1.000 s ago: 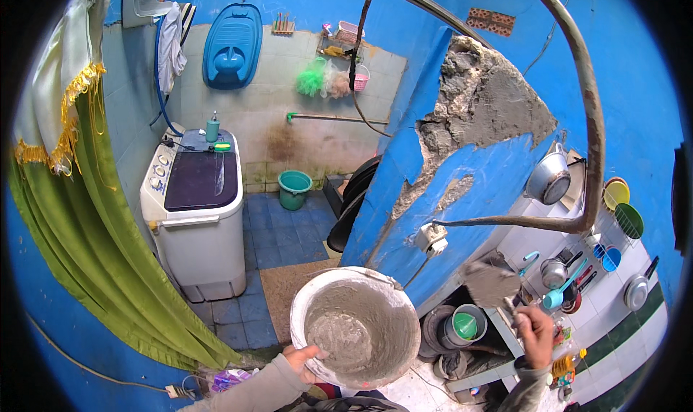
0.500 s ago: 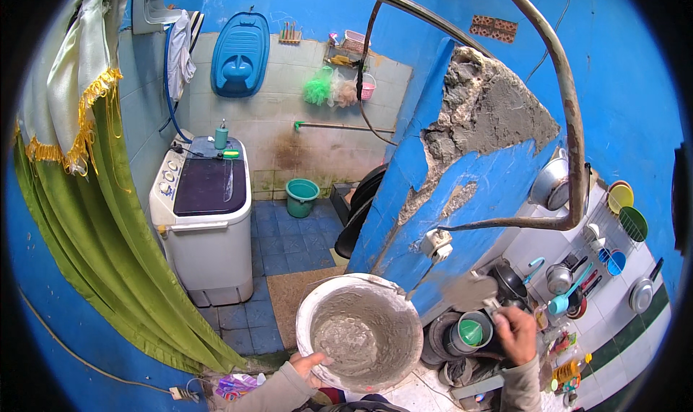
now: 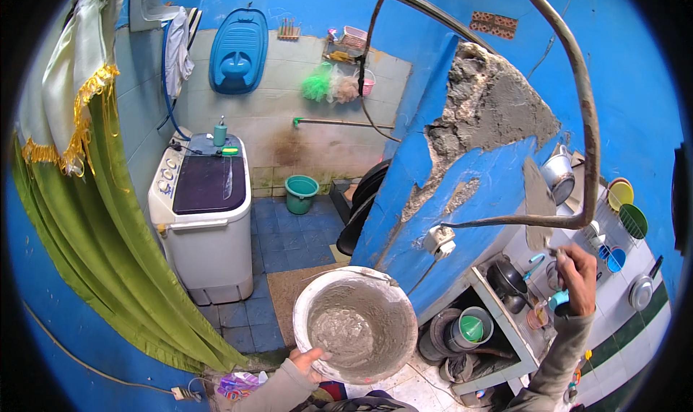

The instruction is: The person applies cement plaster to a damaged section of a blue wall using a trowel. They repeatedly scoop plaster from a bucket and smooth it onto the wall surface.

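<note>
My left hand [image 3: 309, 363] is closed on the rim of a white, mortar-smeared bucket [image 3: 410, 327] at the lower middle. Wet grey mortar [image 3: 346, 331] covers the bucket's bottom and inner wall. Raised at the right, my right hand [image 3: 577, 278] grips a trowel [image 3: 538, 188] by its handle, which my fingers mostly hide. The trowel's grey-coated blade points up beside the blue wall [image 3: 473, 213], partly behind a bent pipe. Above and left of the blade, the wall's broken top carries rough grey mortar [image 3: 502, 112], with bare masonry along its left edge.
The bent brown pipe [image 3: 586, 123] arches across the right side, near my right hand. A white socket with a plug [image 3: 439, 241] sits on the wall. Pans [image 3: 509, 278] and utensils crowd the right. A washing machine [image 3: 209, 246] and green curtain [image 3: 137, 267] stand left.
My right hand has moved up and to the right with the trowel, from above the pots to beside the upper wall. The left hand keeps its hold on the bucket.
</note>
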`<state>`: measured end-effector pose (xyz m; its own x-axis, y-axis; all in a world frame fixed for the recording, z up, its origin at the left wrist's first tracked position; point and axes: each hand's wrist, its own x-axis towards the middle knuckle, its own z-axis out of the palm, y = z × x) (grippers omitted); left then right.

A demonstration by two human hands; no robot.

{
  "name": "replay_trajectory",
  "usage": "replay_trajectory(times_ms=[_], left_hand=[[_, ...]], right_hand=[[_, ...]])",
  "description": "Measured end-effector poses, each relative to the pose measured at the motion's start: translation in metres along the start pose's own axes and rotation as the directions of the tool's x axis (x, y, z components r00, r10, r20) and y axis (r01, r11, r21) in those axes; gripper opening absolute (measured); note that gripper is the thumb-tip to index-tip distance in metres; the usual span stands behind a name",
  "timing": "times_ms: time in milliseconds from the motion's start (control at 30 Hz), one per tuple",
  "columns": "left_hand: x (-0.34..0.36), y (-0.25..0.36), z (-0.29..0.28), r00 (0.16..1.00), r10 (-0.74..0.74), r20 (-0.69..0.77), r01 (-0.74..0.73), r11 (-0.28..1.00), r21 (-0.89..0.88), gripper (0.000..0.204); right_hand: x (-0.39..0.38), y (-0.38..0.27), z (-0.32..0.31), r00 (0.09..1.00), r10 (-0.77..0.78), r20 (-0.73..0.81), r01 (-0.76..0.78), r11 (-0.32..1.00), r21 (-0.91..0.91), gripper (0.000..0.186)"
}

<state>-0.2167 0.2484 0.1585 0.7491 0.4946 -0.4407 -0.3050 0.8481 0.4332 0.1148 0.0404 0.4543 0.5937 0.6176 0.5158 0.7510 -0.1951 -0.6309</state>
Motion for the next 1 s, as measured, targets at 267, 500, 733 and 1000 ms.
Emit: replay_trajectory(times_ms=[267,500,733,1000], left_hand=[[0.022,-0.034,-0.016,0.998,-0.061,0.012,0.062,0.998,-0.032,0.054],[0.032,-0.053,-0.027,0.983,-0.183,-0.009,0.183,0.983,-0.037,0.047],[0.014,-0.058,-0.028,0.981,0.005,-0.192,0.007,0.998,0.062,0.044],[0.008,-0.055,-0.019,0.998,0.025,-0.053,-0.024,1.0,0.015,0.046]], right_hand=[[-0.056,0.057,-0.01,0.823,0.118,0.556,-0.001,0.978,-0.207,0.03],[-0.073,0.04,0.138,0.507,-0.11,0.855,0.546,0.808,-0.22,0.033],[-0.017,-0.147,0.049,0.507,-0.799,-0.322,0.828,0.556,-0.076,0.034],[0.039,-0.287,0.039,0.597,-0.751,0.282,0.778,0.457,-0.43,0.048]])
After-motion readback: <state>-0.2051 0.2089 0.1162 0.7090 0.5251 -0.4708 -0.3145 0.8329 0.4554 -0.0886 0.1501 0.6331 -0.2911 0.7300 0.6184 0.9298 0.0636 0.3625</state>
